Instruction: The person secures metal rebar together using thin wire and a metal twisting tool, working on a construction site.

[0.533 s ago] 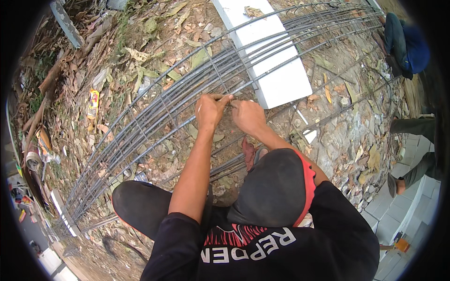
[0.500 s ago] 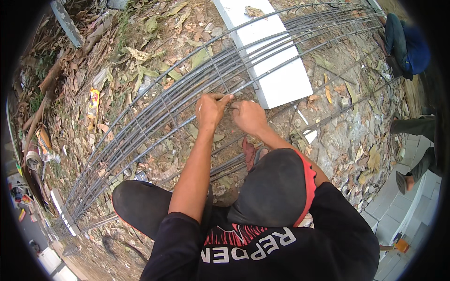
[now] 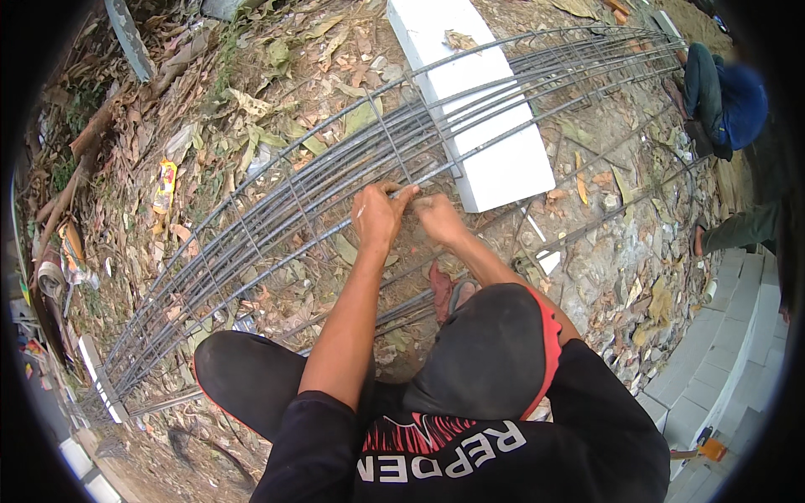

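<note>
A long cage of grey steel rods (image 3: 272,210) with cross ties runs diagonally across the view, over a white block (image 3: 503,172). At the near edge of the cage, left of the block, my left hand (image 3: 377,214) has its fingers bent and pinched at a rod, around something too small to make out. Just to its right, my right hand (image 3: 438,220) is closed, its fingertips close to the left ones; what it holds is hidden. Below them are my dark knees, a reddish scrap (image 3: 440,293) and more rods lying on the ground.
Dry leaves and rubble cover the ground (image 3: 620,277), with branches (image 3: 105,117) at upper left. A person in blue (image 3: 738,101) crouches at the cage's far right end; another person's leg (image 3: 738,230) stands at the right, beside grey pavers (image 3: 704,360). A small white block (image 3: 101,377) lies at lower left.
The view has shifted slightly, so the cage and hands appear lower. My hands stay together at the same rod with small finger movements. The standing person's legs have moved at the right.
</note>
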Tool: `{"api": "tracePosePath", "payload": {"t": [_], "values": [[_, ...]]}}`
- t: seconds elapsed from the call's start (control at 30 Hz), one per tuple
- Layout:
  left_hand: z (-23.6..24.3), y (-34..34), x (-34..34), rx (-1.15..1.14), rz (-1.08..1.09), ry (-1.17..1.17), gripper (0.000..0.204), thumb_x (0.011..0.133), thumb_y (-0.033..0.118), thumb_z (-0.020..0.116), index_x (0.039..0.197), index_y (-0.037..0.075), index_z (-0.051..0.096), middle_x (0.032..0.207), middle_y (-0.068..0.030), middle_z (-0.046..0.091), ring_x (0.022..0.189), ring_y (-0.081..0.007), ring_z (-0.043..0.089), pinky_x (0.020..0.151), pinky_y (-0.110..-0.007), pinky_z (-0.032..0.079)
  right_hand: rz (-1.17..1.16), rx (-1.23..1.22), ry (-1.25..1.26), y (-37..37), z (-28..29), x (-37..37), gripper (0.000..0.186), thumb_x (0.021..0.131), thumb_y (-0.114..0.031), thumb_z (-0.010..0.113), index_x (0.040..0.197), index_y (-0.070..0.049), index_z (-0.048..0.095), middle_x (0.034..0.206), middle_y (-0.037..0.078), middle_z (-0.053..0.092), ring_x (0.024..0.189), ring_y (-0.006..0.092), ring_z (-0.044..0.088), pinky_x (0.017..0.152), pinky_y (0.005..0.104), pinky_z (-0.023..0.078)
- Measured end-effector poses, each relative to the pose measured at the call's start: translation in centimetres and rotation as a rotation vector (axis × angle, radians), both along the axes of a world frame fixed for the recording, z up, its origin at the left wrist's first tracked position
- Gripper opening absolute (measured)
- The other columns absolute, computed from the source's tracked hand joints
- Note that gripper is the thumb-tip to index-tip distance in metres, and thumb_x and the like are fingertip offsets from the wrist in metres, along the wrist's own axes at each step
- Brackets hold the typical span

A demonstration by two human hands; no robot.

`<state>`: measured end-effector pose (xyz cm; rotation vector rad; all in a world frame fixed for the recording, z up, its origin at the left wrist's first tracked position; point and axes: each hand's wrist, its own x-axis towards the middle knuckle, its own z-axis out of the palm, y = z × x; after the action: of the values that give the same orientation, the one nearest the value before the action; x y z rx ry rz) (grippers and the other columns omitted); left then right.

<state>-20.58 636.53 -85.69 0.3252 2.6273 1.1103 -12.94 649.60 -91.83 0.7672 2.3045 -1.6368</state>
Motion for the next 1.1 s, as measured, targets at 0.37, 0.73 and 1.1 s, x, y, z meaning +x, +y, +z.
{"api": "tracePosePath", "payload": {"t": [0.37, 0.73, 1.1], "values": [[-0.2, -0.7, -0.3, -0.022, 0.023, 0.031, 0.046, 0.081, 0.040, 0.087, 0.100, -0.001, 0.080, 0.071, -0.0210, 0.071, 0.067, -0.0299, 0.071, 0.069, -0.042, 0.054, -0.038, 0.124, 0.038, 0.0, 2.9, -1.1, 0.030, 0.094, -0.021, 0.056, 0.094, 0.001, 0.077, 0.079, 0.027, 0.069, 0.073, 0.0395, 0.069, 0.068, 0.0493, 0.051], [-2.1, -0.8, -0.3, 0.059, 0.021, 0.152, 0.035, 0.084, 0.041, 0.082, 0.099, 0.010, 0.083, 0.081, -0.0211, 0.074, 0.076, -0.0400, 0.071, 0.074, -0.046, 0.054, 0.137, 0.574, 0.146, -0.5, 7.3, 0.0, 0.023, 0.093, -0.022, 0.061, 0.102, -0.006, 0.075, 0.083, 0.025, 0.071, 0.083, 0.0431, 0.070, 0.076, 0.0531, 0.056], [-2.5, -1.0, -0.7, 0.088, -0.095, 0.150, 0.035, 0.085, 0.041, 0.082, 0.104, 0.011, 0.081, 0.089, -0.0169, 0.077, 0.080, -0.0357, 0.072, 0.075, -0.042, 0.054, 0.513, 0.818, 0.286, 4.2, 7.4, -5.7, 0.016, 0.092, -0.024, 0.067, 0.098, -0.009, 0.069, 0.085, 0.019, 0.072, 0.085, 0.0408, 0.070, 0.073, 0.0511, 0.054]]}}
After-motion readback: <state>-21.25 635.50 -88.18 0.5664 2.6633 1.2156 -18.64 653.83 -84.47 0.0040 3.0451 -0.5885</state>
